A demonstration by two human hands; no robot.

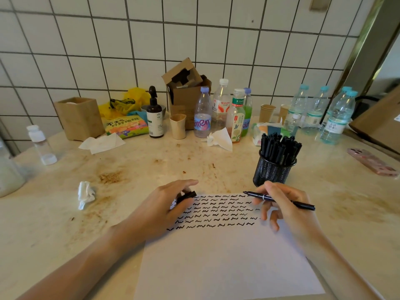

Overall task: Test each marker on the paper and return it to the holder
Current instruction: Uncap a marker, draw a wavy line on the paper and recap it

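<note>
Now the right hand point(287, 204) pinches an uncapped marker point(279, 200); the left hand point(171, 204) grips its cap point(187, 195) over paper point(227, 267) on a stained worktop point(129, 169).

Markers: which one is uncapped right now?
The marker gripped in the right hand over the paper; its tip is bare. Its cap sits in the left hand. The others stand in the mesh holder.

Soft, even daylight; brightest at the right edge. Faint shadows lie under the hands on the paper point(227, 263). Wide-angle distortion bows the wall tiles point(194, 40) and tabletop point(54, 224) edges. Right fingers point(271, 221) slightly motion-blurred; overall sharpness moderate.
</note>
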